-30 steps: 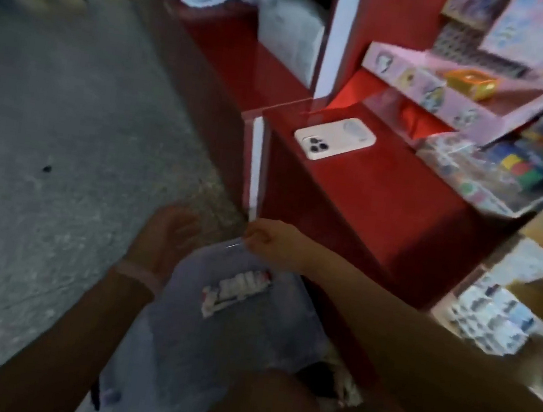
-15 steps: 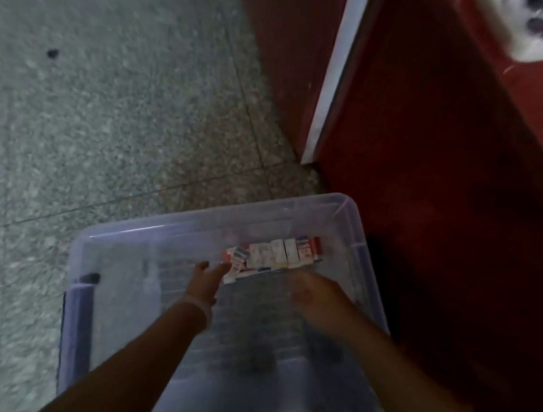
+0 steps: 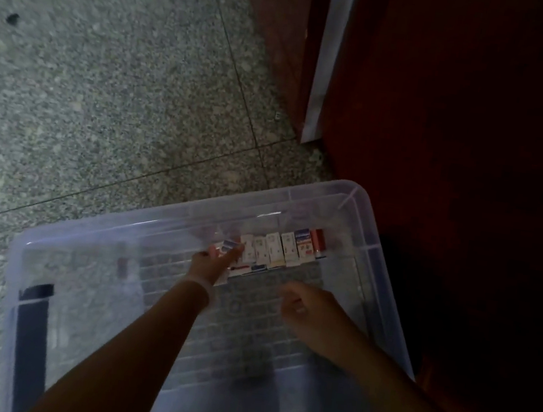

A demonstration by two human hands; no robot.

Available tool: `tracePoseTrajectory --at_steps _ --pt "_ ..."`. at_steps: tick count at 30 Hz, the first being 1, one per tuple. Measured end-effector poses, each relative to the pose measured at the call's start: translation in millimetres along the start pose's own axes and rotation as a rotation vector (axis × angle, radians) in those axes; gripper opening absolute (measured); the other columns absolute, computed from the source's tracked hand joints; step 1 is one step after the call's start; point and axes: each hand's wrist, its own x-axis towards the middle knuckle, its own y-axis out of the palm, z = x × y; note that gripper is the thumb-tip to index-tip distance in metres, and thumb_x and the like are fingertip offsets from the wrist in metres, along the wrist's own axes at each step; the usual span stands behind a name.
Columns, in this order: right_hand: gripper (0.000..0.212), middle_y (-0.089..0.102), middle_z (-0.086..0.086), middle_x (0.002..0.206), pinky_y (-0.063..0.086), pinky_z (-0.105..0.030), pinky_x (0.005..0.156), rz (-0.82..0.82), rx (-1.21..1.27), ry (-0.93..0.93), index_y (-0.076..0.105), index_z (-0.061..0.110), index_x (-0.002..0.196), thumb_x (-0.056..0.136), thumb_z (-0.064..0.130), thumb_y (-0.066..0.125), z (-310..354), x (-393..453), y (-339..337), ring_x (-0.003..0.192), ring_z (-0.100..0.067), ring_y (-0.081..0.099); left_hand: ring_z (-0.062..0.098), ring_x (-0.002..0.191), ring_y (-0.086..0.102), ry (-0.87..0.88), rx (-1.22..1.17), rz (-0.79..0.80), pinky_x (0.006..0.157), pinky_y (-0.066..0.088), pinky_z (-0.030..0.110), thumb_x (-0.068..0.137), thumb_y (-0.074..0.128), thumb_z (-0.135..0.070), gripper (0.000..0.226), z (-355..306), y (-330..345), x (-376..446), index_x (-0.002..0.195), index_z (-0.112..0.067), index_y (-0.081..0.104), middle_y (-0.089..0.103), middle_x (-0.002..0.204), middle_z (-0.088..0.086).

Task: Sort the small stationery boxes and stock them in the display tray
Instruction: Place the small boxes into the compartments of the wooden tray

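Reaching deeper than half a second ago, the left hand (image 3: 212,265) now touches the near end of the stationery boxes (image 3: 274,249) rowed against the clear bin's (image 3: 93,241) far wall, seemingly starting a pickup, while the right hand (image 3: 301,308) hovers empty, loosely curled.

The large clear plastic storage bin (image 3: 362,211) looks smooth and faintly glossy, its translucent walls catching pale streaks of light, with a ribbed grid moulded into its floor and a dark matt plastic latch (image 3: 32,330) on its left side. The row of small white, red and blue stationery boxes (image 3: 278,248) inside looks like printed card with a slight sheen. The grey speckled stone floor (image 3: 107,80) is matt and grainy, while the dark red cabinet side (image 3: 446,125) looks smooth and lacquered, edged with a pale, smooth trim strip (image 3: 329,58).
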Motion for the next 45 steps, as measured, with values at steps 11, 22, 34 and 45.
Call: tracePoseTrajectory --at_steps 11,22,34,45 --pt "0.031 0.061 -0.002 0.116 0.05 -0.031 0.091 0.044 0.026 0.02 0.055 0.018 0.123 0.092 0.02 0.05 -4 1 1 0.104 -0.014 0.058 0.011 0.058 0.066 0.021 -0.026 0.106 0.053 0.052 0.021 0.084 0.069 -0.025 0.009 4 2 5 0.082 -0.017 0.065 0.07 0.06 -0.004" --pt "0.025 0.062 -0.001 0.108 0.05 -0.037 0.09 0.08 -0.034 0.024 0.057 0.018 0.115 0.092 0.021 0.05 -8 -2 6 0.102 -0.017 0.06 0.011 0.057 0.068 0.08 -0.109 0.189 0.05 0.051 0.025 0.091 0.058 -0.014 0.004 2 1 -3 0.093 -0.014 0.062 0.071 0.072 0.003" --pt "0.014 0.061 0.0 0.092 0.044 -0.02 0.068 0.0 0.075 0.061 0.062 0.019 0.088 0.091 0.011 0.05 37 -32 -11 0.08 -0.01 0.057 0.021 0.073 0.072 0.031 -0.572 0.372 0.054 0.056 0.03 0.089 0.057 -0.026 0.021 -12 -50 -90 0.09 -0.01 0.07 0.074 0.084 0.012" --pt "0.006 0.053 0.013 0.054 0.033 -0.008 0.049 -0.272 0.19 -0.271 0.06 0.003 0.091 0.091 0.008 0.058 171 -150 -44 0.053 0.003 0.048 0.031 0.091 0.07 0.302 -0.61 0.894 0.072 0.058 0.047 0.024 0.098 -0.035 0.072 -113 -59 -292 0.088 -0.008 0.078 0.071 0.103 0.019"
